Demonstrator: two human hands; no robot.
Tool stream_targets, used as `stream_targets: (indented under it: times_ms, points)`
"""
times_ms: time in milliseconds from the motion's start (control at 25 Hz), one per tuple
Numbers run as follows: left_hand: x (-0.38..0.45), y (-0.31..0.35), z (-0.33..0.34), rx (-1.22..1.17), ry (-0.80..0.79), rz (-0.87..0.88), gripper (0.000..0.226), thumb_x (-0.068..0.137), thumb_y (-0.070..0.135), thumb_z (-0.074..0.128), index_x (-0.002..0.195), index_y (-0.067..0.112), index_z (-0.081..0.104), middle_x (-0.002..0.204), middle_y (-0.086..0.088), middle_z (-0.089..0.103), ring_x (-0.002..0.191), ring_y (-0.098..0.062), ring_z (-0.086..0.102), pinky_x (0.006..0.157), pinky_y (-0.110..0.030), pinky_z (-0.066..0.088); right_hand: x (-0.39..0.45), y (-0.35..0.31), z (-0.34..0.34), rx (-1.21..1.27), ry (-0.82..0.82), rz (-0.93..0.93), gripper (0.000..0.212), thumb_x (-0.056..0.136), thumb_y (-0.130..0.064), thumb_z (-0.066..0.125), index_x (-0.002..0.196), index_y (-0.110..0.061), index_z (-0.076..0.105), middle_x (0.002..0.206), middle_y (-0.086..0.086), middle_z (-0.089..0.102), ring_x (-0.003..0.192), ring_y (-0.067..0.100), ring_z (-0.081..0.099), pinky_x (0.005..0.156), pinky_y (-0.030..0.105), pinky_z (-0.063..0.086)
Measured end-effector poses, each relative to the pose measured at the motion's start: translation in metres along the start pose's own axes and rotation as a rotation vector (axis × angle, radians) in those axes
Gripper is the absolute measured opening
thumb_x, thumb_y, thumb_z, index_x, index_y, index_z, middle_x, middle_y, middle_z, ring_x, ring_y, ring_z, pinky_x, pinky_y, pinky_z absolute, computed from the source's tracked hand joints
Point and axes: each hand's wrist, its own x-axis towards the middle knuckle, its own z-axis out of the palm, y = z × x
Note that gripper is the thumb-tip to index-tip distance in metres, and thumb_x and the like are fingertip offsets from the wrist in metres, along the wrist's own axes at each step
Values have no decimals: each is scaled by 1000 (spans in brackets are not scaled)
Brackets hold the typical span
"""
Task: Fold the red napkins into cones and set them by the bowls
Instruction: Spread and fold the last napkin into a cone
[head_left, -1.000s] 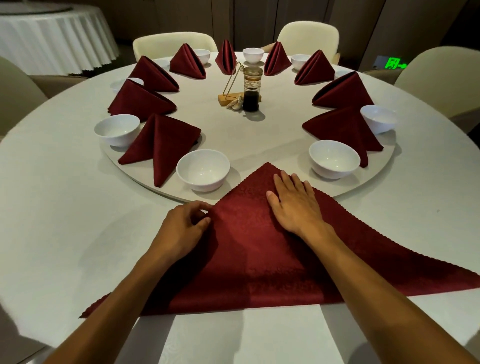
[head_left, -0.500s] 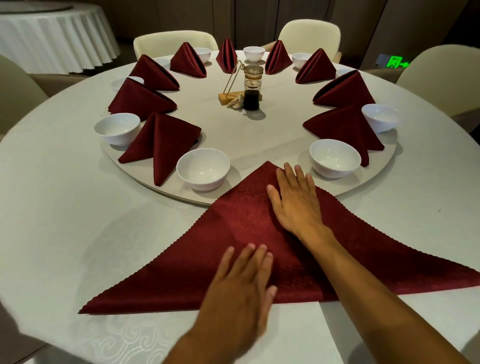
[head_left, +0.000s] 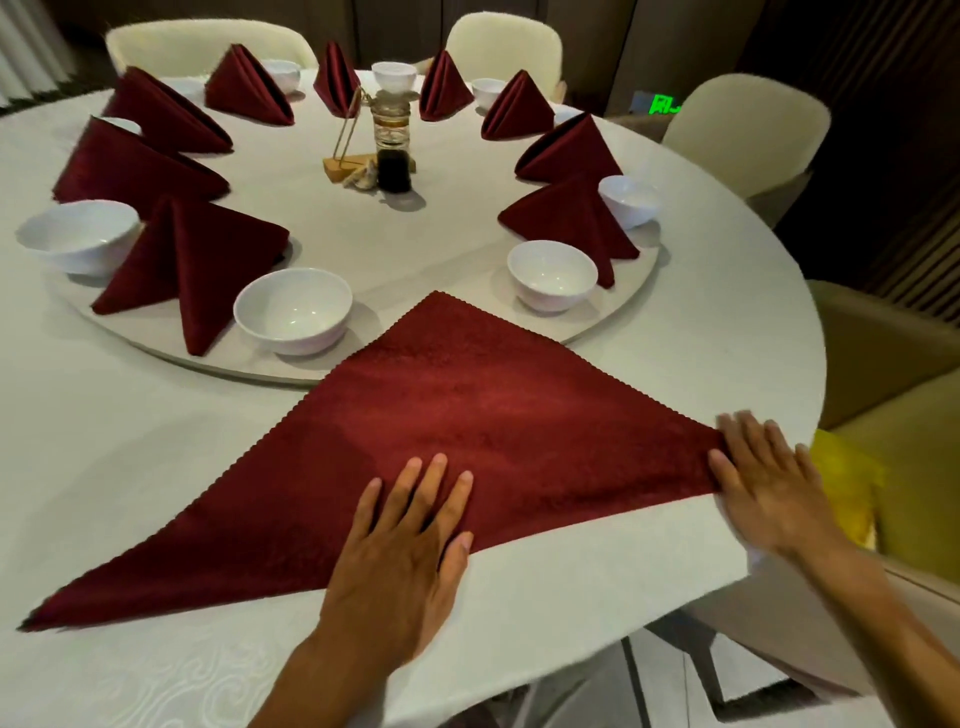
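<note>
flat napkin (head_left: 467, 447) on the near worktop (head_left: 104, 441), tip on the turntable (head_left: 415, 260) between two bowls (head_left: 293, 309), left hand (head_left: 400, 551) on its near edge, right hand (head_left: 769, 483) at its right corner, folded napkins (head_left: 189, 260) ringing the far side

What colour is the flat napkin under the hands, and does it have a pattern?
Dark red napkin, with a faint woven pattern and zigzag-cut edges; seen in the head view.

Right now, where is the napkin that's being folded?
The flat triangular napkin lies near the table's front edge, its tip between two white bowls. The left hand presses its near edge; the right hand is at its right corner.
</note>
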Motion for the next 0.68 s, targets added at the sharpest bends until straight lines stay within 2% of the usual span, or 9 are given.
stream_targets:
  times_ms: [80,120,200,280,320,400,520,600,680]
  points:
    - [-1,1,0,-10,-4,-1,54,96,43,34,145,23,48,151,-3,44,139,-25,42,109,-49,33,-7,-10,1,-2,35,-51,77,88,-60,-14,155,-25,-4,164,1,-6,149,16,-13,122,42,-2]
    - [-1,1,0,-13,-7,-7,54,96,43,35,144,24,48,151,-3,44,139,-24,42,109,-49,32,-19,-35,12,1,73,-173,73,92,-60,-13,155,-25,-4,164,-1,-6,148,13,-15,121,38,-5]
    - [1,2,-1,-12,-2,-9,54,95,43,36,144,24,49,151,-2,44,139,-24,42,109,-48,31,-55,-94,40,32,72,-444,64,100,-55,0,156,-23,7,163,-3,4,150,13,-4,120,37,-1]
    - [0,3,-3,-6,4,-8,53,95,43,36,144,24,49,151,-2,44,139,-23,42,109,-48,33,-77,-133,53,52,98,-574,61,101,-51,1,155,-24,9,163,-5,7,150,12,0,119,36,-1]
    - [0,3,-3,3,6,-9,53,95,43,36,144,24,49,151,-2,44,139,-23,42,109,-48,35,-73,-134,51,67,125,-570,61,99,-52,-6,154,-27,-1,163,-8,-2,149,10,-9,119,33,-8]
    - [0,2,-2,10,12,-20,54,96,43,35,144,24,49,151,-2,45,139,-23,42,110,-48,35,-52,-105,42,63,62,-430,60,93,-51,-16,149,-31,-19,159,-11,-20,144,7,-26,118,32,-18]
    - [-1,5,-1,10,3,-32,54,96,43,34,144,22,48,151,-3,44,139,-24,41,110,-47,29,-38,-72,22,-35,56,-248,62,91,-51,-19,149,-27,-21,160,-4,-22,144,11,-28,120,35,-14]
    - [-1,6,-3,0,9,-37,54,97,43,33,145,22,48,151,-2,43,140,-23,40,111,-47,30,-52,-101,23,54,103,-389,64,93,-53,-16,151,-26,-14,160,-8,-19,144,8,-26,119,32,-15]
    - [2,7,-8,-4,-6,-56,55,97,43,32,144,21,48,151,-1,43,141,-21,39,110,-49,36,-72,-140,31,131,69,-522,62,94,-54,-10,150,-27,-13,159,-12,-17,144,5,-24,117,28,-17]
